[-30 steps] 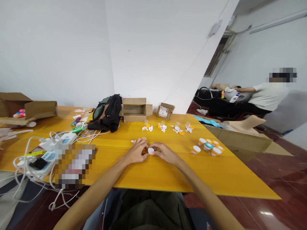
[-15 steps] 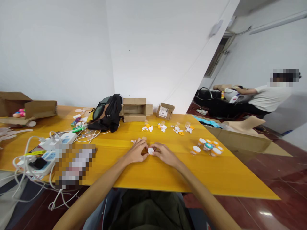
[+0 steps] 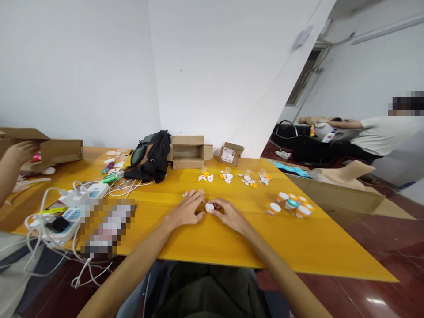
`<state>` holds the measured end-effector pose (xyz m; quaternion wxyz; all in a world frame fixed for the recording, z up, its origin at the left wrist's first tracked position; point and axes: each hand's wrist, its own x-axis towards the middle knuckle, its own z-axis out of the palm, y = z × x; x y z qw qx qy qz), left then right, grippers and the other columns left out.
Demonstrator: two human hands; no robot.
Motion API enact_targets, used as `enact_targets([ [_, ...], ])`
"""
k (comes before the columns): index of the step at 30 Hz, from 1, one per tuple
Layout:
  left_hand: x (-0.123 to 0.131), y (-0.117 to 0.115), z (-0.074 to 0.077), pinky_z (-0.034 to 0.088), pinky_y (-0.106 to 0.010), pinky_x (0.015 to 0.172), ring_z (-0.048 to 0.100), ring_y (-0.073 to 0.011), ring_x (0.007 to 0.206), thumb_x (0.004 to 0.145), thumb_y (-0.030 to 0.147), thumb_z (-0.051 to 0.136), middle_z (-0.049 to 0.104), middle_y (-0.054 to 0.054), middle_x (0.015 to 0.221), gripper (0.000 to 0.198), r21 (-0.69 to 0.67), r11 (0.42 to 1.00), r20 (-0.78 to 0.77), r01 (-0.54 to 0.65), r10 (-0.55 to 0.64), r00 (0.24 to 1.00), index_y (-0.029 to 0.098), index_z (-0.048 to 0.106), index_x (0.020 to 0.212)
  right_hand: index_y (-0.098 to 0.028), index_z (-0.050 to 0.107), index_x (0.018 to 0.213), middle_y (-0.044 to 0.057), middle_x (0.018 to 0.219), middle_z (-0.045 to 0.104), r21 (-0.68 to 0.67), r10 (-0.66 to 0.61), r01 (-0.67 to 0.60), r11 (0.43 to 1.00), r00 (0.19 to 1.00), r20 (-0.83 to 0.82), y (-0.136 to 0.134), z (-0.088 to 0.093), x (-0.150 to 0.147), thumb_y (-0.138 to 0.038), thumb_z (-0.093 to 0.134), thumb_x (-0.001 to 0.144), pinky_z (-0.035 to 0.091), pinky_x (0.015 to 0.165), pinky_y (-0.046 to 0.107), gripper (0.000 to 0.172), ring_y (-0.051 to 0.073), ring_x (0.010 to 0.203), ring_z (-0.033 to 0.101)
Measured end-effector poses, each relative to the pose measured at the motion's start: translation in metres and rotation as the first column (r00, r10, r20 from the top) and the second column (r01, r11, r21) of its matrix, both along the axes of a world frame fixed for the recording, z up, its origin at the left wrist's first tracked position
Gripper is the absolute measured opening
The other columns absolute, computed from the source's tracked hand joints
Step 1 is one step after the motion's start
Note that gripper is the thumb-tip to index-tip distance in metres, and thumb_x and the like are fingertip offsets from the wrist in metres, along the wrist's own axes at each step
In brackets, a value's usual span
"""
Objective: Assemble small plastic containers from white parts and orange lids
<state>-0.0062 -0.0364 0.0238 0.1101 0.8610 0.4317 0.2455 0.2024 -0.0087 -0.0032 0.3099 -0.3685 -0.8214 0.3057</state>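
A small white round cap (image 3: 209, 207) sits at the middle of the table, between both hands. My right hand (image 3: 228, 214) pinches it from the right with thumb and fingers. On the cap's left side is my left hand (image 3: 188, 209), its thumb and fingers apart and curved towards it, with a narrow gap in between. Just beyond the left fingers, a clear cup (image 3: 201, 192) and a small white piece (image 3: 184, 194) are partly hidden.
Clear cups with white and orange parts (image 3: 228, 176) form several groups further back. Lidded jars (image 3: 293, 204) cluster at right. Left are a phone (image 3: 109, 227), power strips (image 3: 71, 216) with cables and a black backpack (image 3: 155, 154). Another person's hand (image 3: 20, 152) reaches near a cardboard box (image 3: 62, 150).
My left fingers have parted slightly from the white cap; my right hand keeps hold of it. Another person's arm has come in at the left edge. The view has shifted a little.
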Motion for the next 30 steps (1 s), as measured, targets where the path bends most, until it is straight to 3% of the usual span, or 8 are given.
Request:
enact_targets([
  [5,-0.016,0.003,0.008,0.038,-0.046,0.096,0.048,-0.0271,0.104,0.077,0.010,0.052,0.060,-0.006,0.102,0.025,0.032,0.989,0.024,-0.141,0.141,0.990,0.024,0.056,0.097,-0.022,0.067,0.100,0.006,0.095,0.069,0.022,-0.016,0.015,1.000,1.000,0.021,0.000,0.003,-0.002,-0.032,0.059,0.086,0.051,0.082,0.035,0.019,0.022,0.085,0.064],
  [11,-0.026,0.011,0.005,0.040,-0.044,0.092,0.048,-0.0267,0.103,0.075,0.011,0.054,0.059,-0.005,0.100,0.021,0.047,0.966,0.037,-0.256,0.254,0.966,0.023,0.054,0.092,-0.022,0.067,0.102,0.006,0.099,0.069,0.019,-0.044,0.043,0.999,0.998,0.050,-0.001,0.004,-0.004,-0.032,0.060,0.086,0.050,0.086,0.039,0.021,0.023,0.088,0.064],
  [25,-0.026,0.015,0.000,0.039,-0.045,0.095,0.047,-0.0269,0.104,0.074,0.010,0.053,0.058,-0.005,0.101,0.027,0.022,0.970,-0.029,-0.242,0.242,0.970,0.024,0.055,0.096,-0.022,0.067,0.104,0.006,0.099,0.067,0.070,-0.013,0.010,0.997,0.999,0.051,-0.002,0.009,-0.006,-0.027,0.061,0.085,0.050,0.086,0.036,0.021,0.022,0.089,0.062],
  [30,-0.021,0.010,0.002,0.037,-0.046,0.098,0.048,-0.0270,0.105,0.077,0.012,0.053,0.059,-0.005,0.106,0.028,0.008,0.989,-0.026,-0.146,0.146,0.989,0.025,0.056,0.101,-0.022,0.068,0.101,0.007,0.098,0.067,0.082,-0.003,-0.001,0.997,0.999,0.054,-0.002,0.009,-0.007,-0.025,0.059,0.086,0.049,0.087,0.037,0.017,0.023,0.091,0.062],
])
